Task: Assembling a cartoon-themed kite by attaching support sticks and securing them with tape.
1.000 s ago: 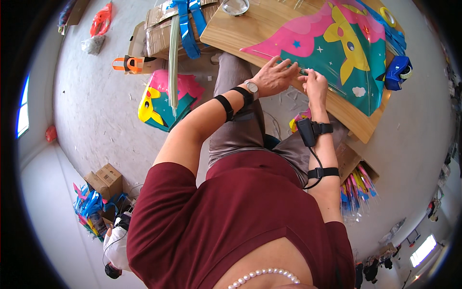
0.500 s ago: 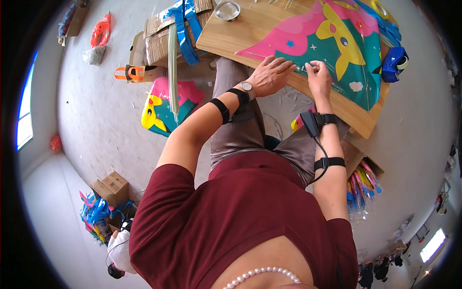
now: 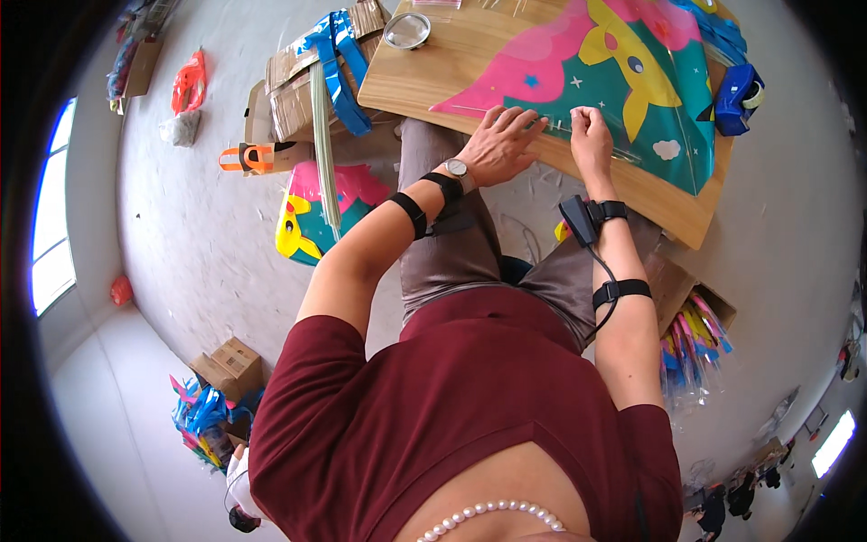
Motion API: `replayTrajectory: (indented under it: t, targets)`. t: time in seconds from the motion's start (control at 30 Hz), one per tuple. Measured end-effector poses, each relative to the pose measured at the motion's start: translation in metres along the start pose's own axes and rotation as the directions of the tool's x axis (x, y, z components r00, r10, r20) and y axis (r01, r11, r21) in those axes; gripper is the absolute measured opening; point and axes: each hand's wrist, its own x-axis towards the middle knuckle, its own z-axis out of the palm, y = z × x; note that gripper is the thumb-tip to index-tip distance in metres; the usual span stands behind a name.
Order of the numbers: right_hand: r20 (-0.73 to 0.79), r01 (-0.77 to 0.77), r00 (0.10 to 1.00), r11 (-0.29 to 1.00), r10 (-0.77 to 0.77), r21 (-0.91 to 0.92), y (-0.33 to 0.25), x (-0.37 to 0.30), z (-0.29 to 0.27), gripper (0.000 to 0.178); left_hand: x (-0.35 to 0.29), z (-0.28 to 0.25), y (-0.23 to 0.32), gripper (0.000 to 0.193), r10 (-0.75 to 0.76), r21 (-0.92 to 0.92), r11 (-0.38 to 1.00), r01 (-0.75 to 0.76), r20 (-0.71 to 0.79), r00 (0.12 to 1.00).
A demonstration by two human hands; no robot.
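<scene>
A pink and green triangular kite [image 3: 564, 90] with a yellow cartoon animal lies flat on the wooden table [image 3: 406, 77]. Along its near edge, my left hand [image 3: 501, 149] rests with fingers stretched out and slightly apart, the tips at the pink and green border. Just to its right, my right hand [image 3: 591, 140] is closed in a pinch over the same edge. Whatever lies between its thumb and fingers is too small to make out. Small clear pieces show on the kite's edge between the two hands.
A round clear dish [image 3: 406, 32] stands at the table's far left. At the right edge sits a blue tape dispenser [image 3: 739, 99], with blue material [image 3: 718, 36] behind it. Left of the table are cardboard [image 3: 293, 81], pale thin strips [image 3: 322, 135] and another kite [image 3: 307, 212].
My right fingers have drawn closer together into a tighter pinch. The left hand stays at the kite's edge, its fingers a little more bent. The whole view has shifted slightly.
</scene>
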Motion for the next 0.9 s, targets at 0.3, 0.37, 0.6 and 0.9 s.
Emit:
replayTrajectory:
  t: [0.3, 0.37, 0.6, 0.9]
  targets:
    - [-0.013, 0.044, 0.999, 0.998, -0.044, -0.044, 0.003, 0.000, 0.003, 0.026, 0.001, 0.004, -0.001, 0.064, -0.001, 0.020, 1.000, 0.000, 0.022, 1.000]
    - [-0.009, 0.061, 0.998, 0.997, -0.061, -0.046, 0.005, 0.000, 0.003, 0.024, 0.002, 0.005, -0.001, 0.065, 0.001, 0.038, 0.999, -0.003, 0.034, 0.999]
    - [-0.002, 0.101, 0.995, 0.994, -0.101, -0.049, 0.003, 0.001, 0.005, 0.024, 0.006, 0.005, -0.003, 0.061, 0.021, 0.066, 0.998, -0.024, 0.036, 0.999]
    - [-0.019, 0.105, 0.993, 0.938, -0.118, -0.330, -0.013, 0.003, 0.009, 0.050, -0.002, 0.009, 0.006, 0.061, -0.028, 0.013, 1.000, 0.028, 0.026, 0.999]
